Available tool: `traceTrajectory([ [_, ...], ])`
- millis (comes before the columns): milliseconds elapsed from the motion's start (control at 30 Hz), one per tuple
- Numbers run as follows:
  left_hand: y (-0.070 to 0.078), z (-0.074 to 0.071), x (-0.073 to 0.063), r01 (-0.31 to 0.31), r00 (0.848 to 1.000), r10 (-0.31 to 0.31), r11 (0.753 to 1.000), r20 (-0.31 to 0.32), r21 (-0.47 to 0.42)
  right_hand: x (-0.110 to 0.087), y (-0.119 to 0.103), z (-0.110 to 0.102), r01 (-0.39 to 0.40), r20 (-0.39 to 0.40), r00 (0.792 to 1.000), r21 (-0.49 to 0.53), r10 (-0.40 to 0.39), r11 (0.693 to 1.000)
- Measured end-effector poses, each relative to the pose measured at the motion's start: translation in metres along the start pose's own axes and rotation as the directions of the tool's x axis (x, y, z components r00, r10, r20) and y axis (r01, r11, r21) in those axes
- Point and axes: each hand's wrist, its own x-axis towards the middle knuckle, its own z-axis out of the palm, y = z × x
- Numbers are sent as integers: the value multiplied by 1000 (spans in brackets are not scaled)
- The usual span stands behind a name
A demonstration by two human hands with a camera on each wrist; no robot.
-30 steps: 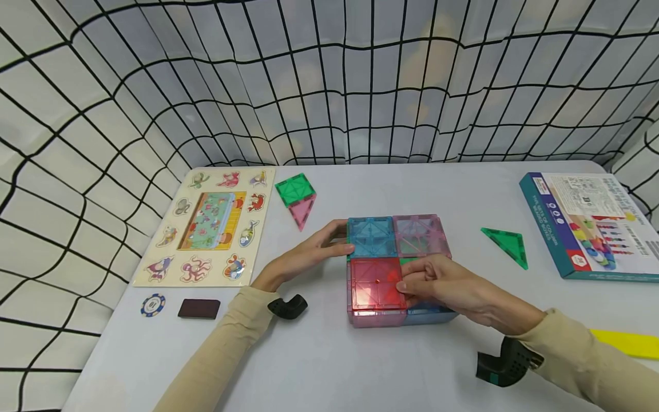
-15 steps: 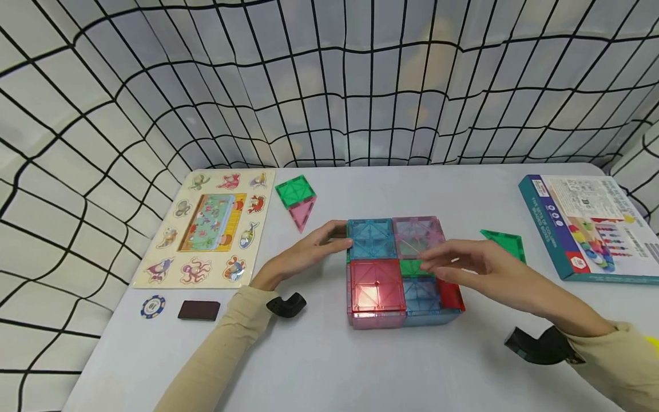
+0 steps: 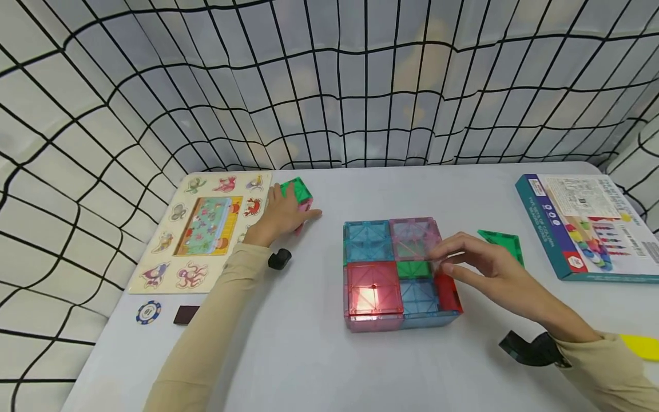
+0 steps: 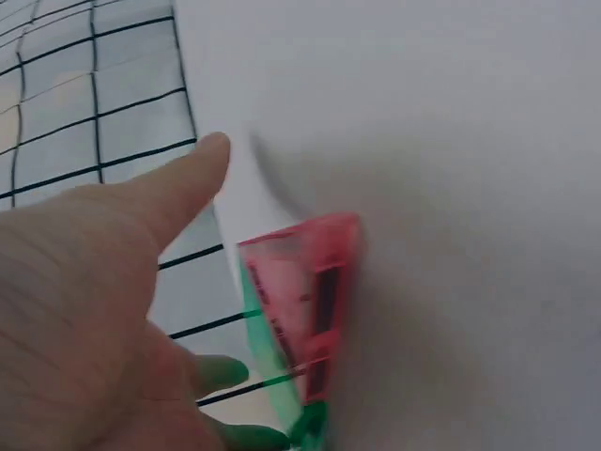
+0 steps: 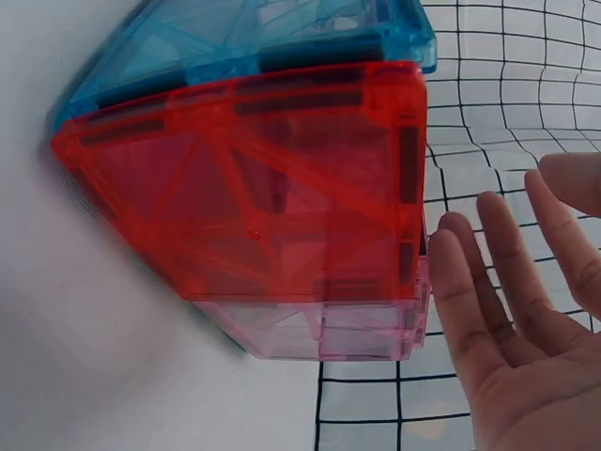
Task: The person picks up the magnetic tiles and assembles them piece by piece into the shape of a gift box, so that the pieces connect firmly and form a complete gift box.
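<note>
A low box of see-through magnetic tiles stands mid-table. On its top are a blue square tile [image 3: 367, 241], a pink square tile [image 3: 412, 232] and a red square tile [image 3: 374, 289]; the front right section shows no top tile. A red side tile [image 5: 254, 197] forms part of its right wall. My right hand [image 3: 484, 272] hovers at that side, fingers relaxed and holding nothing; whether a fingertip touches is unclear. At the back left, my left hand [image 3: 280, 218] reaches to a green square tile [image 3: 300, 189] joined to a pink triangle tile [image 4: 282, 277], fingers behind the green, thumb spread away.
An animal puzzle board [image 3: 162, 209] lies at left, partly under the left arm. Near it are a poker chip [image 3: 149, 312] and a dark block [image 3: 185, 315]. To the right are a green triangle tile [image 3: 504, 243], a boxed game [image 3: 592, 223] and a yellow object [image 3: 640, 347]. Netting surrounds the table.
My left hand has left the tile box and moved back and left to the green and pink tiles. My right hand has come off the box's top front and moved to its right side.
</note>
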Motion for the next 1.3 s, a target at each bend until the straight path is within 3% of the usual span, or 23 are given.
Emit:
traceTrajectory([
  [133,-4,3,0,1,998,-6,997,69,83,-1,1,0,-2,12,1000,8,2,1000],
  [267,-1,2,-8,-91,990,79,990,115,106,-5,2,-3,-35,9,999,-16,35,999],
  [367,2,-1,-16,-178,972,162,981,173,79,-7,2,-6,-42,3,999,-24,43,999],
  [433,5,-2,-21,-204,964,194,978,184,39,-8,2,-8,-38,3,999,-18,38,999],
  [500,10,1,-26,-190,972,186,982,146,14,-8,2,-8,-27,8,1000,-1,27,1000],
  [633,21,15,-31,-89,995,89,996,-35,10,-10,3,-8,-20,17,1000,20,20,1000],
  [733,28,27,-32,-23,987,29,999,-158,37,-11,2,-8,-25,17,1000,16,25,1000],
  [833,33,31,-33,-1,973,10,999,-233,42,-10,0,-9,-33,9,999,-1,33,999],
  [900,33,30,-32,0,967,2,1000,-255,7,-8,-2,-10,-36,2,999,-16,36,999],
  [1000,31,25,-31,4,971,-28,995,-236,-104,-3,-6,-12,-33,-2,999,-18,33,999],
  [1133,30,13,-37,1,981,-53,964,-189,-265,9,-11,-13,-14,6,1000,-8,14,1000],
  [1233,34,-1,-48,-53,979,-23,932,-203,-358,18,-15,-12,-11,9,1000,-18,12,1000],
  [1300,38,-10,-56,-111,969,12,913,-246,-392,25,-18,-10,-19,12,1000,-27,20,999],
])
